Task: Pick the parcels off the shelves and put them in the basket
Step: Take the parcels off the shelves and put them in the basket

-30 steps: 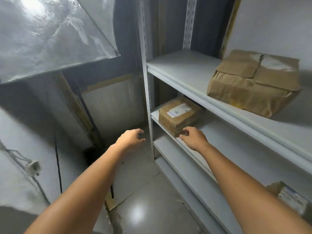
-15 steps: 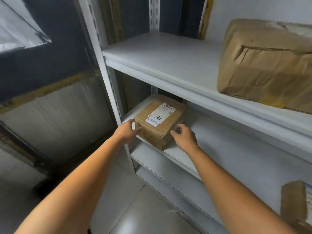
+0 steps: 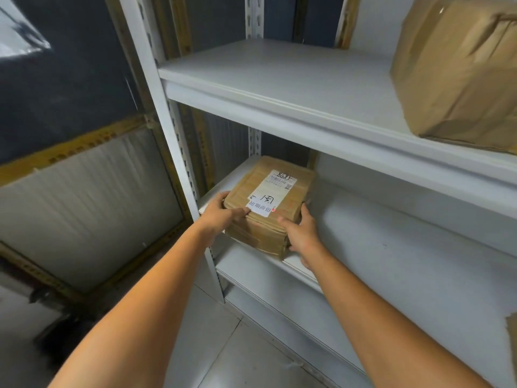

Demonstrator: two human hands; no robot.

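A small brown cardboard parcel (image 3: 279, 197) with a white label sits at the left end of the middle shelf (image 3: 391, 236). My left hand (image 3: 223, 212) grips its near left corner, thumb along the top edge. My right hand (image 3: 300, 233) presses against its right side, fingers wrapped around the corner. The parcel rests on the shelf between both hands. A large parcel (image 3: 458, 65) wrapped in brown paper stands on the upper shelf (image 3: 279, 85) at the right. No basket is in view.
The white metal upright (image 3: 167, 135) of the rack stands just left of my left hand. The edge of another parcel (image 3: 512, 340) shows at the far right, lower down. Grey floor tiles (image 3: 237, 354) lie below, and a dark wall with yellow framing is on the left.
I have moved closer to the rack. Both hands went from reaching toward the small parcel to closing on its two sides.
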